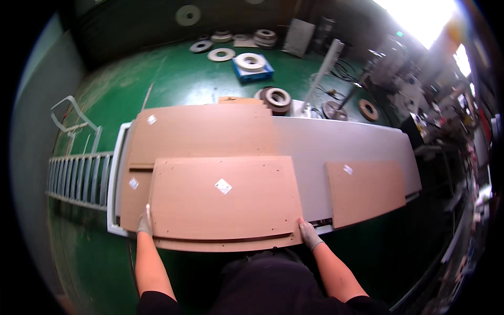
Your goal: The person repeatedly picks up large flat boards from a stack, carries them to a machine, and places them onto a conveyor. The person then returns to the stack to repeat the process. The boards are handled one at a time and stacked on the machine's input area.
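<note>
A light wood-coloured panel (226,210) with a white diamond-shaped label and small holes near its edges lies in front of me, above other panels. My left hand (145,220), in a pale glove, grips its left edge near the front corner. At the opposite front corner, my right hand (309,233), also gloved, closes on the right edge. Fingers of both hands are partly hidden by the panel. Behind it rests a stack of similar panels (205,131), and a lower panel (133,202) shows at the left. To the right lies a smaller labelled panel (367,191).
The panels rest on a long grey-topped table (304,142) with a white frame. A metal ladder (81,178) is at the left. Beyond the table, several edging-tape rolls (278,98) and a blue box (253,72) sit on the green floor. Machinery (409,89) stands at the right.
</note>
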{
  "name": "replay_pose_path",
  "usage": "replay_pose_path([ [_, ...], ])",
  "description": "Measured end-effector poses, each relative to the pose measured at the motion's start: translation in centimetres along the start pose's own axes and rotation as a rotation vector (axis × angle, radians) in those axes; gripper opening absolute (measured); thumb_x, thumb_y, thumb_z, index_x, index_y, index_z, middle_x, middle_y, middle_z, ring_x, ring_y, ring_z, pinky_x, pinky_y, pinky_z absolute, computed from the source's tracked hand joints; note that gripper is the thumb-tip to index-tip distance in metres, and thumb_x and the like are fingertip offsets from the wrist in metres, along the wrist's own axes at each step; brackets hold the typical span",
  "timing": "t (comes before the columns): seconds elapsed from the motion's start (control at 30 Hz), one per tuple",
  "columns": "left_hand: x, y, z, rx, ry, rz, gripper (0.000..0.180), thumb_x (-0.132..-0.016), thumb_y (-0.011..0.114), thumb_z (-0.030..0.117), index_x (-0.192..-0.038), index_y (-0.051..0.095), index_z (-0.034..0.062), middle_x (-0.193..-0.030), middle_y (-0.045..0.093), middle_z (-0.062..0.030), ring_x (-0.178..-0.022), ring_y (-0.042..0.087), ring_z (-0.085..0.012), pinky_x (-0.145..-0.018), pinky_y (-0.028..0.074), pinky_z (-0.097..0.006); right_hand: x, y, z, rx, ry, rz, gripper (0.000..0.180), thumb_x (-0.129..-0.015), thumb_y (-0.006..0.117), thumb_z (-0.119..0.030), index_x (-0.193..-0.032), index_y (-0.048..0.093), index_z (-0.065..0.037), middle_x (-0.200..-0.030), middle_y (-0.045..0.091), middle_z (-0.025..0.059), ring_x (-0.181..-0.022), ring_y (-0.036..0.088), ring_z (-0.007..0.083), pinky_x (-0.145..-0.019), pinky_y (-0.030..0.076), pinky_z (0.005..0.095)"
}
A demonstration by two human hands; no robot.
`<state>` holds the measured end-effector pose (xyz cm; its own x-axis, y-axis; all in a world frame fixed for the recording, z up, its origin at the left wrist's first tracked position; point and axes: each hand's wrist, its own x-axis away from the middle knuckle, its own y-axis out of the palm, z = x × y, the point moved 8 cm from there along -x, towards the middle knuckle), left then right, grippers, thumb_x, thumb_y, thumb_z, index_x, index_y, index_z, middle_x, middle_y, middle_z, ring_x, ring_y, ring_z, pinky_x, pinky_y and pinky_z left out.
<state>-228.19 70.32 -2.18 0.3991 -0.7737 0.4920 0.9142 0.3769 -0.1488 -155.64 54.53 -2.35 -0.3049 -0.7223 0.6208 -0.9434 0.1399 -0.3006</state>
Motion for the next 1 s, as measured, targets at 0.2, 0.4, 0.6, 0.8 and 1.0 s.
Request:
replay_pose_path([
  [0.2, 2.3, 4.1, -5.3, 0.122, -0.021, -0.055, 0.067, -0.108, 0.054, 0.052, -0.141, 0.058, -0.0051, -0.134, 0.067, -0.0140, -0.120, 0.066, -0.0263, -0.103, 0.055, -0.043, 1.5, -7.5, 2.0, 0.437, -0.064, 0.287, 0.061, -0.106, 0.044, -0.052, -0.102, 0.077, -0.001, -0.109, 0.072, 0.0290, -0.110, 0.067, 0.0474, -0.094, 0.052, 0.0519],
  [0.4, 8.5, 13.3, -6.2, 0.098, -0.042, 0.009, 0.055, -0.108, 0.058, 0.046, -0.123, 0.067, -0.0066, -0.116, 0.073, -0.0124, -0.103, 0.071, -0.0242, -0.094, 0.059, -0.040, 6.0, -16.8, 7.7, 0.418, 0.035, 0.520, 0.062, -0.105, 0.047, -0.055, -0.091, 0.075, -0.002, -0.096, 0.072, 0.0261, -0.096, 0.069, 0.0461, -0.083, 0.052, 0.0524],
  [0.6, 12.9, 24.7, -0.6, -0.106, 0.116, -0.052, 0.049, -0.107, 0.062, 0.045, -0.089, 0.065, -0.0012, -0.085, 0.064, -0.0052, -0.074, 0.058, -0.0151, -0.069, 0.052, -0.035, 8.2, -24.4, 14.8, 0.328, 0.222, 0.640, 0.066, -0.102, 0.046, -0.061, -0.090, 0.076, -0.003, -0.097, 0.073, 0.0256, -0.096, 0.069, 0.0467, -0.083, 0.053, 0.0543],
  [0.8, 16.2, 35.3, 0.9, -0.270, 0.174, -0.170, 0.050, -0.101, 0.070, 0.045, -0.080, 0.060, 0.0014, -0.075, 0.057, -0.0025, -0.065, 0.051, -0.0141, -0.059, 0.046, -0.035, 9.8, -30.7, 21.9, 0.192, 0.327, 0.712, 0.065, -0.101, 0.047, -0.063, -0.094, 0.077, -0.006, -0.101, 0.074, 0.0237, -0.100, 0.070, 0.0463, -0.086, 0.054, 0.0542],
  [1.0, 19.7, 45.1, -1.0, -0.283, 0.072, -0.248, 0.045, -0.101, 0.070, 0.042, -0.103, 0.067, -0.0029, -0.094, 0.070, -0.0117, -0.079, 0.067, -0.0231, -0.072, 0.058, -0.042, 9.5, -37.4, 27.1, -0.008, 0.250, 0.827, 0.051, -0.101, 0.058, -0.048, -0.084, 0.071, -0.003, -0.088, 0.071, 0.0234, -0.084, 0.070, 0.0411, -0.077, 0.053, 0.0489],
])
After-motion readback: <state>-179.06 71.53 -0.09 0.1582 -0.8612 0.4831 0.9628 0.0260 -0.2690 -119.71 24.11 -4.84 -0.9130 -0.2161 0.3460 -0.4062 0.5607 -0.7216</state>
